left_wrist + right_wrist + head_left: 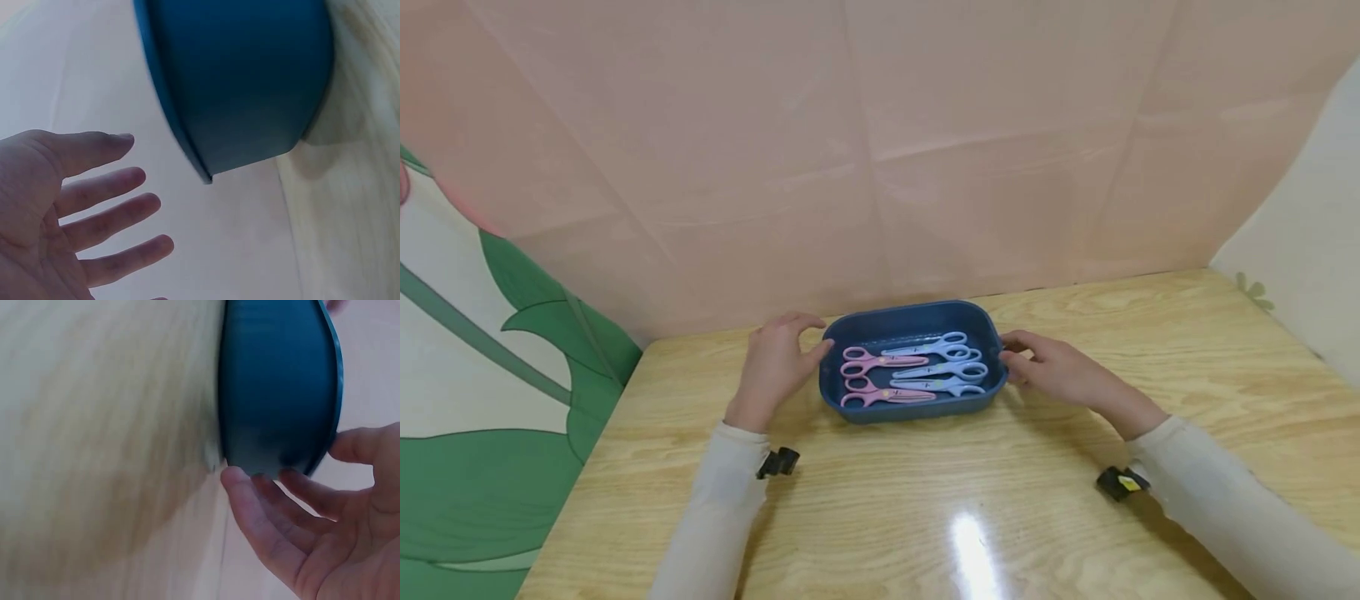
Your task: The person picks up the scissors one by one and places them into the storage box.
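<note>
A dark blue plastic tray (910, 410) stands on the wooden table, holding two pairs of pink scissors (887, 395) and three pairs of light blue scissors (936, 385). The scissors lie flat, side by side, pink handles left and blue handles right. My left hand (778, 360) is beside the tray's left end, fingers spread; the left wrist view shows a gap between it and the tray wall (244, 94). At the opposite end, my right hand (1052, 367) has its thumb at the rim and slightly bent fingertips (234, 475) against the outer end wall.
The wooden table (880, 500) runs back to a pinkish sheet (880, 167) hanging close behind the tray. A panel with green leaf shapes (490, 492) stands at the left, a pale wall (1307, 242) at the right. Small black devices (1120, 483) are at both cuffs.
</note>
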Available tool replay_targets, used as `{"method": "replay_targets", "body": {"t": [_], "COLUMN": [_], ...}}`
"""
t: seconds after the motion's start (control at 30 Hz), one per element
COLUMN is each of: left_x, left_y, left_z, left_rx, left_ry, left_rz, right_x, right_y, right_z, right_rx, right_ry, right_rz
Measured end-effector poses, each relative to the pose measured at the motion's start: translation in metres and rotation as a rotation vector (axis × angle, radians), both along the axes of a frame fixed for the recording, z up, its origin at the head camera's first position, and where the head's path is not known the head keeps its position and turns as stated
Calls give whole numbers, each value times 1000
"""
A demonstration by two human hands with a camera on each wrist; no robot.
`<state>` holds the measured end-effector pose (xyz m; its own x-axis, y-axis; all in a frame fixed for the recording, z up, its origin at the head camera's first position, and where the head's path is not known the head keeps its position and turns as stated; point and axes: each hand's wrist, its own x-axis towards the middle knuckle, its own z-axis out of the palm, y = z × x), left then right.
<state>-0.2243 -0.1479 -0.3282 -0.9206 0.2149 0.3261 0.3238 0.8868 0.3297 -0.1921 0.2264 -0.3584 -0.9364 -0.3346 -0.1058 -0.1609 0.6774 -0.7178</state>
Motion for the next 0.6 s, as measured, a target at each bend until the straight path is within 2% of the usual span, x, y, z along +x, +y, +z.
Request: {"method": "replay_targets", "body": {"t": [0.23,0.47,0.6], "left_x": [0,10,18], "left_y": [-7,-14,-22], "left_z": [4,-2,-8], "left_rx": [42,-67,-96], "left_ry": [40,4,-4], "left_rz": [-28,-50,-42], "right_x": [-1,1,1], "right_y": [9,11,14], "right_z": [7,10,9], "right_rx": [170,259,308], "right_ry": [133,169,178], "right_rz": [-7,35,38]}}
